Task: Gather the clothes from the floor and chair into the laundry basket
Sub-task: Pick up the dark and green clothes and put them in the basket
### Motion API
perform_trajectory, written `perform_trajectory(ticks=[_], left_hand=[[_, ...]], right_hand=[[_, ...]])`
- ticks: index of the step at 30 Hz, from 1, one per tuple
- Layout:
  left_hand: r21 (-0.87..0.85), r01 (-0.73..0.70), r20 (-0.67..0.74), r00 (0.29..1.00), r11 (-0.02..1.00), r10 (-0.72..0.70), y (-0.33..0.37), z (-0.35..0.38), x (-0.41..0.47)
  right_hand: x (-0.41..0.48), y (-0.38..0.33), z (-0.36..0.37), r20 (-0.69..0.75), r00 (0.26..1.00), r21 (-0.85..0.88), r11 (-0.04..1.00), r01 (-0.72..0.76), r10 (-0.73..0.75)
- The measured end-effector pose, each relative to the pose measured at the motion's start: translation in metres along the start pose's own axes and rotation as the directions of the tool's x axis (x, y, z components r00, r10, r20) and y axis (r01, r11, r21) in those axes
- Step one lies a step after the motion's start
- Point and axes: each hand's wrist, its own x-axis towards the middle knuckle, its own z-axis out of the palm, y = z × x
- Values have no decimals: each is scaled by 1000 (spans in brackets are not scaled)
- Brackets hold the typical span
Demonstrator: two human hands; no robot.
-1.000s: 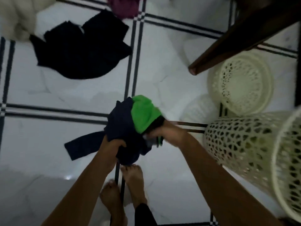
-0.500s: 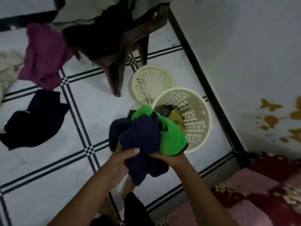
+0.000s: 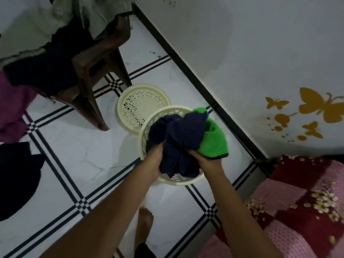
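A cream lattice laundry basket [image 3: 147, 125] stands on the white tiled floor near the wall. Right above its mouth I hold a bundle: a navy garment [image 3: 178, 138] and a bright green garment [image 3: 214, 138]. My left hand [image 3: 155, 159] grips the navy cloth on the left; my right hand [image 3: 206, 159] grips the bundle where navy meets green. A brown chair [image 3: 89, 90] at upper left carries dark clothes [image 3: 42, 71] and pale clothes [image 3: 55, 21]. On the floor at left lie a magenta garment [image 3: 13, 112] and a black garment [image 3: 16, 179].
The basket's round cream lid [image 3: 139, 105] lies flat on the floor just behind it. A black skirting runs along the white wall with gold butterfly stickers [image 3: 314, 108]. A bed with a pink and maroon cover [image 3: 297, 211] fills the lower right. My bare foot [image 3: 145, 220] stands below.
I turned from the floor toward the basket, and both hands carried the navy and green bundle to the right until it sits over the basket's mouth.
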Motion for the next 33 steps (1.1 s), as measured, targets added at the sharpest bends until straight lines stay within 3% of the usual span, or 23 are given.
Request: perform_trajectory(ticks=[3, 5, 7, 11, 14, 17, 19, 23, 25, 29, 33], left_hand=[[157, 16, -98, 995, 987, 0, 3, -20, 20], [318, -31, -196, 976, 948, 98, 3, -45, 40], [524, -37, -272, 939, 851, 209, -1, -72, 54], [761, 6, -220, 943, 649, 248, -24, -116, 63], [862, 15, -121, 977, 507, 176, -48, -134, 71], [830, 1, -87, 988, 557, 128, -64, -139, 91], [781, -19, -69, 991, 624, 118, -70, -140, 99], [644, -70, -72, 986, 762, 151, -66, -141, 83], [576, -104, -87, 978, 811, 187, -50, -144, 57], [441, -216, -98, 953, 871, 286, -16, -163, -7], [303, -310, -211, 900, 901, 381, 17, -228, -86]], right_hand=[[33, 40, 20, -49, 999, -267, 964, 1, -15], [55, 67, 30, 20, 993, -515, 850, 107, -113], [70, 92, 39, 60, 997, -679, 730, 78, -51], [62, 118, 64, 100, 989, -602, 798, -29, 111], [42, 130, 92, 254, 962, -585, 808, 72, 99], [31, 149, 120, 381, 923, -634, 743, 212, 62], [30, 153, 130, 342, 939, -688, 691, 222, 39], [24, 145, 136, 126, 992, -629, 775, 57, 29], [5, 131, 134, 96, 995, -554, 831, 46, 9], [-45, 86, 144, 216, 965, -459, 857, 234, -148], [-110, 30, 200, 443, 879, -427, 820, 381, -177]])
